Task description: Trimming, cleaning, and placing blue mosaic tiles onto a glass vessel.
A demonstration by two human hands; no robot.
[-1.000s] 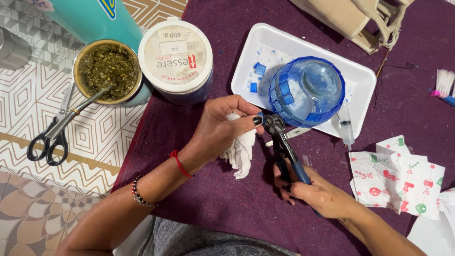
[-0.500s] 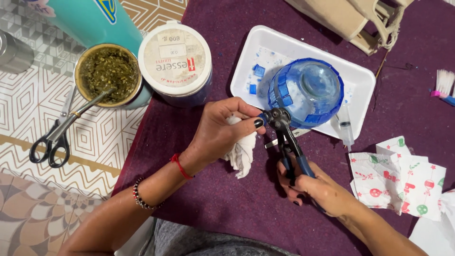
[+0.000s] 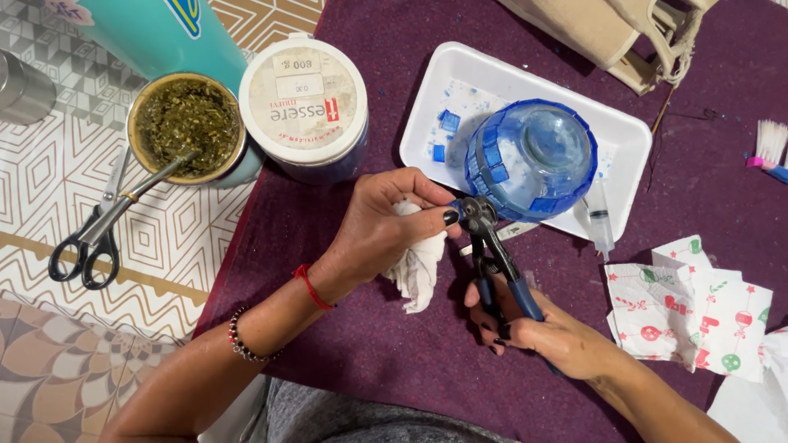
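Observation:
My right hand (image 3: 548, 331) grips the blue handles of a pair of nippers (image 3: 492, 250), whose jaws point up toward the tray. My left hand (image 3: 384, 227) pinches a small blue tile piece at those jaws and also holds a crumpled white cloth (image 3: 417, 267) in its palm. Just beyond the jaws a blue glass bowl (image 3: 532, 160), upside down and partly covered with blue mosaic tiles, rests in a white foam tray (image 3: 632, 135). A few loose blue tiles (image 3: 447, 123) lie in the tray's left part.
A white-lidded tub (image 3: 304, 102) and a cup of green herb with a metal straw (image 3: 187, 123) stand at the upper left, scissors (image 3: 86, 238) beside them. A syringe (image 3: 599, 217) lies at the tray's edge. Patterned paper napkins (image 3: 698, 316) lie at right on the purple cloth (image 3: 345, 344).
The nippers and both hands have shifted slightly up and right, closer to the bowl. My left fingers stay pinched at the jaws.

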